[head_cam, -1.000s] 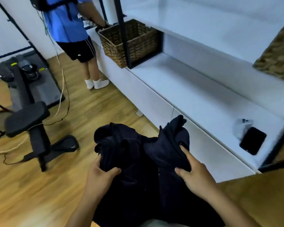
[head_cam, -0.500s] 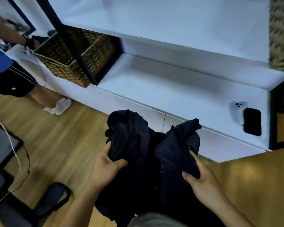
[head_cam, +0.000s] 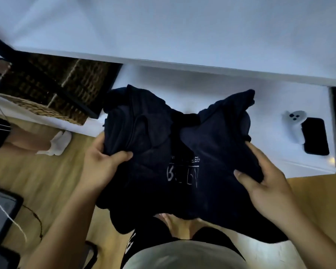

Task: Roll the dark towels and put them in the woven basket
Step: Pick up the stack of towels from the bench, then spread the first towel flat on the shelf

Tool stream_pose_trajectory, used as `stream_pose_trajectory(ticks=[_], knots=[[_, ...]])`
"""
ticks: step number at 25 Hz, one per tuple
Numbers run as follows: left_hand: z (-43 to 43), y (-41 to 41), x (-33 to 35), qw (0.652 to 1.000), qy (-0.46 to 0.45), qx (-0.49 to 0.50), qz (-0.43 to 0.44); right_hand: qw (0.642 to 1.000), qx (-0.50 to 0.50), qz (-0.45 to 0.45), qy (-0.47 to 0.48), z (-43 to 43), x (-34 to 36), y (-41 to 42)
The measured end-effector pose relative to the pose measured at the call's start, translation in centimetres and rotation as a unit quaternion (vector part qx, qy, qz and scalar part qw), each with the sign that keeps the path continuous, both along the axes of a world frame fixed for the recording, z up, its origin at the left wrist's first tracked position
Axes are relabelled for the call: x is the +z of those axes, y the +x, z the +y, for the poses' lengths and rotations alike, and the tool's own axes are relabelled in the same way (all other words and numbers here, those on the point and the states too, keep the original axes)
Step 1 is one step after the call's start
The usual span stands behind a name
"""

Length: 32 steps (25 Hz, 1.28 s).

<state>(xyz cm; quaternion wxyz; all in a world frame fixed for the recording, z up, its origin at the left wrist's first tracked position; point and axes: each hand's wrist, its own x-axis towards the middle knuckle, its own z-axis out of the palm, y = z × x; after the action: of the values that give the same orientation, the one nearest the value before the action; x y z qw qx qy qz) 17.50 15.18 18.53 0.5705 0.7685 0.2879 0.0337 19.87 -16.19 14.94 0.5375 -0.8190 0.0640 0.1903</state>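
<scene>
While both hands pinch the bunched dark towels point(head_cam: 182, 162) just in front of the shelf point(head_cam: 211, 90), left hand point(head_cam: 103, 164) and right hand point(head_cam: 264, 183) hold only edges; loose folds could slip floorward before reaching the basket point(head_cam: 47, 105), left on that shelf.

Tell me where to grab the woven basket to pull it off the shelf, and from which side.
Grip the woven basket by its front rim, coming from the floor side. Its front wall faces outward near the white shelf edge; a black post crosses it, so hold left of that.
</scene>
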Motion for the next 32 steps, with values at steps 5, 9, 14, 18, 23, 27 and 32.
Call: stream_pose_trajectory(ticks=[5,9,14,18,23,27,32], knots=[[6.9,13.3,-3.4,0.998,0.008,-0.057,-0.037,0.991,-0.061,-0.107,-0.048,0.5,-1.5,11.7],[16.2,24.2,-11.5,0.982,0.162,-0.012,0.097,0.97,-0.147,-0.087,-0.171,-12.2,-18.6,22.2],[17.8,21.6,-19.7,0.909,0.301,-0.115,0.265,0.907,-0.344,0.082,-0.228,-6.6,-22.6,14.6],[14.9,14.6,-24.4,0.953,-0.051,0.0,0.3,0.879,-0.451,0.15,0.036,0.8,-21.8,11.1],[14.0,18.1,-25.0,0.925,-0.277,0.152,0.211,0.73,-0.605,0.212,0.235,0.3,-23.1,14.0],[14.2,19.6,-23.7,0.916,-0.288,0.227,0.161,0.722,-0.595,0.261,0.238,-0.1,-23.4,14.6],[14.3,18.9,-21.9,0.894,-0.329,0.304,0.025,0.786,-0.559,0.235,0.117,0.3,-22.2,13.7]])
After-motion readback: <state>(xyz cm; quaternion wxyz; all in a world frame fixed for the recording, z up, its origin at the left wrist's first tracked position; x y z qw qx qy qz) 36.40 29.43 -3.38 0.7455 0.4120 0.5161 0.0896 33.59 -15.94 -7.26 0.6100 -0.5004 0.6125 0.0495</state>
